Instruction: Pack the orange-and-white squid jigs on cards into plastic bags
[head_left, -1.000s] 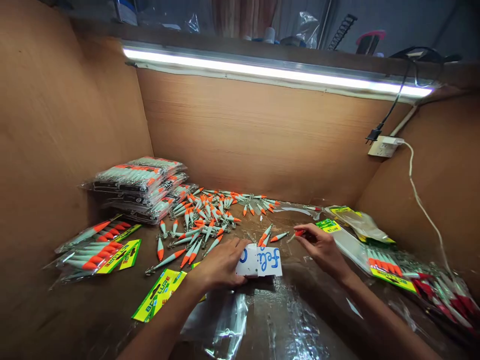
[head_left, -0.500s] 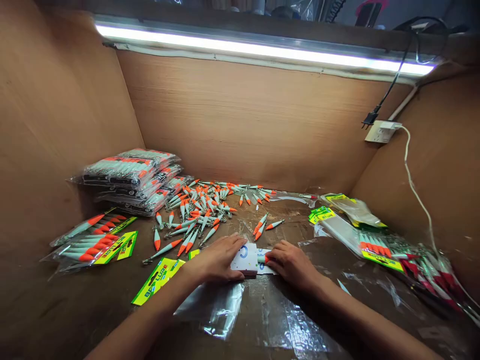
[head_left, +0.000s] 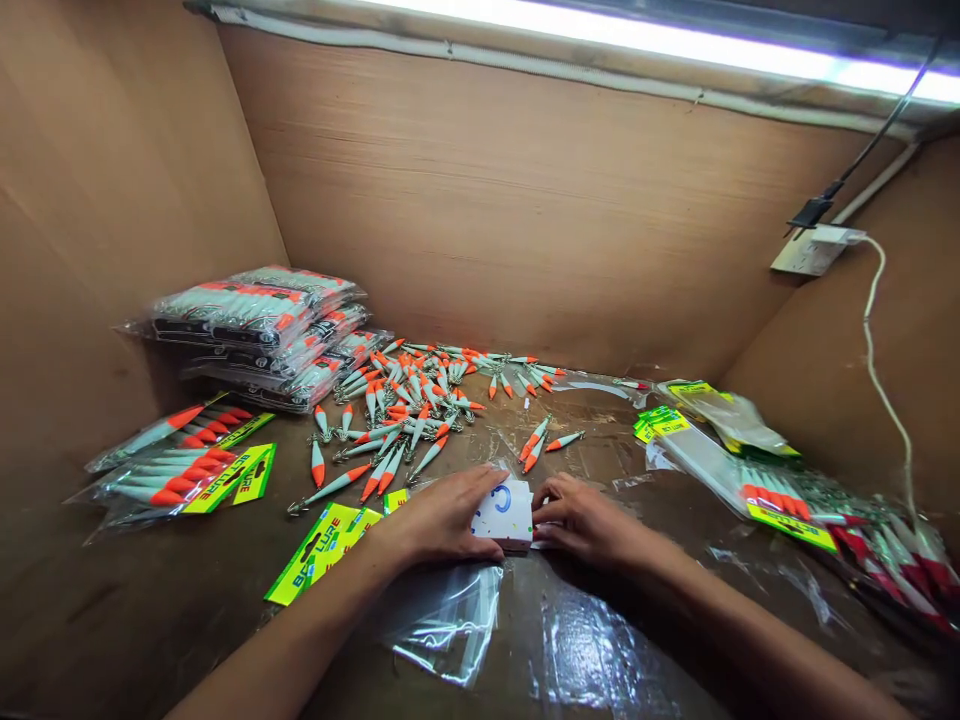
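Observation:
My left hand (head_left: pixel 459 515) is closed around a small white paper box (head_left: pixel 504 515) marked with a blue letter, fingers behind it and thumb along its near edge. At the box's right end sits my right hand (head_left: pixel 581 515), its fingers bent together against the opening; what they hold there is hidden. A bit of white paper shows under those fingertips. Beneath my left forearm lie clear plastic bags (head_left: pixel 450 620) with yellow BCT LURE header cards (head_left: pixel 322 550). Beyond my hands is a heap of pale fishing lures (head_left: pixel 409 400) with orange tips; a few lie apart (head_left: pixel 534 440).
Bagged lures are stacked (head_left: pixel 262 330) at the back left, with filled lure packets (head_left: pixel 165 475) before them. To the right lie header-card bags (head_left: pixel 690 450) and red-and-white lures (head_left: pixel 892 560). A white cable (head_left: pixel 870 320) hangs down the right wall.
The orange-tipped lure and printed paper strip seen between my hands no longer show at the box's right end. My right hand is closer to the box. The view has tilted down.

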